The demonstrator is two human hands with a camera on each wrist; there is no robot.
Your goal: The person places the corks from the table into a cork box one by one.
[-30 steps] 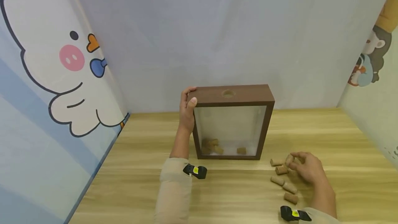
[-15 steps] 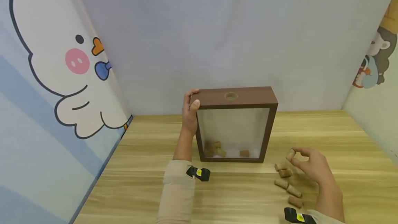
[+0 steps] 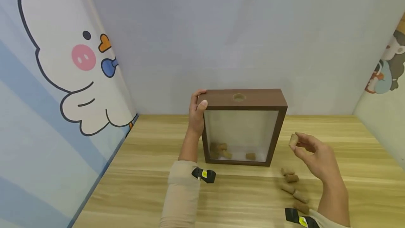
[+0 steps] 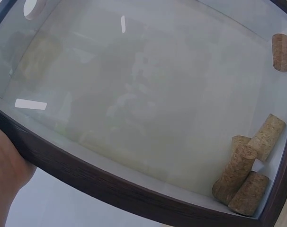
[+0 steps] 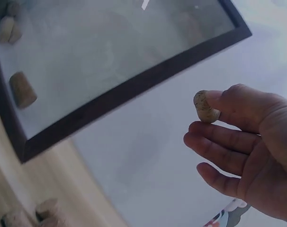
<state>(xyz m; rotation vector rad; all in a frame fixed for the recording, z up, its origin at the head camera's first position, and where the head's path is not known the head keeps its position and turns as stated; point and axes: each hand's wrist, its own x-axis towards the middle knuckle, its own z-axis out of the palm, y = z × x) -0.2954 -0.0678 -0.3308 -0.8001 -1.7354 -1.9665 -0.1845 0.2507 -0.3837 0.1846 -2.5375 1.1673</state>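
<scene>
A brown-framed shadow box (image 3: pixel 259 98) with a clear front and a round hole in its top stands upright on the table. My left hand (image 3: pixel 197 115) grips its upper left corner, thumb at the front edge and fingers behind. Inside, several corks (image 4: pixel 250 179) are heaped in one bottom corner, and a single cork (image 4: pixel 282 52) lies apart from them. To the right of the box, my right hand (image 3: pixel 316 154) pinches a cork (image 3: pixel 293 140) between thumb and fingers, raised above the table. The right wrist view shows this held cork (image 5: pixel 205 108) beside the box frame.
Several loose corks (image 3: pixel 291 178) lie on the wooden table (image 3: pixel 240 200) below the right hand. A pale wall (image 3: pixel 177 45) rises behind the box, and cartoon-printed panels (image 3: pixel 47 115) flank it on both sides. Black wrist cameras (image 3: pixel 204 175) sit on both sleeves.
My right hand has lifted a cork from the loose group and carried it up and away toward the back of the table. The left hand keeps its grip on the box; the view has shifted slightly.
</scene>
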